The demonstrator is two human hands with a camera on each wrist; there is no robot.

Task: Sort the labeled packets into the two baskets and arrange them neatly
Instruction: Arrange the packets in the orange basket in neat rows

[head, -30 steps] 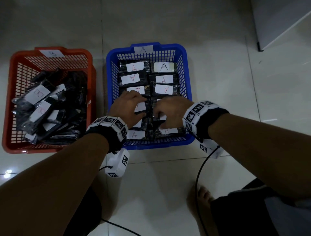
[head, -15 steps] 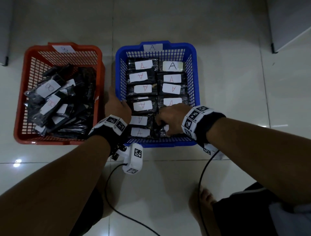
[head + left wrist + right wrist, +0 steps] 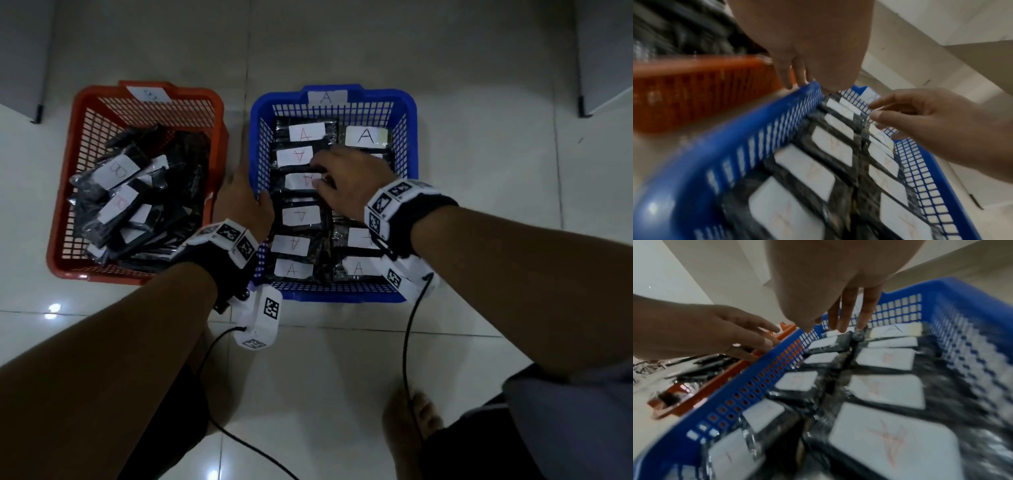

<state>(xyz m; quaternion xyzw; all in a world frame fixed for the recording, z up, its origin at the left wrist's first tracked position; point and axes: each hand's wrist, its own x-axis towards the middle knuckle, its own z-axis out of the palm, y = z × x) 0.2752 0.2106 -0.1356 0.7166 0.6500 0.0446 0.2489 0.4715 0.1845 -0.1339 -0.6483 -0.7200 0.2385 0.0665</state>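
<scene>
Though stacked, packets [image 3: 300,216] crosswise

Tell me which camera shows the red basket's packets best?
The head view: the whole red basket shows from above, its packets heaped loosely. The left wrist view catches only a blurred side wall; the right wrist view shows a slice of rim and few packets.

Glossy white tiled floor [image 3: 342,377] with thin grout lines. Grey cabinet corner [image 3: 603,51] at its far right; another grey cabinet [image 3: 24,54] far left.
</scene>
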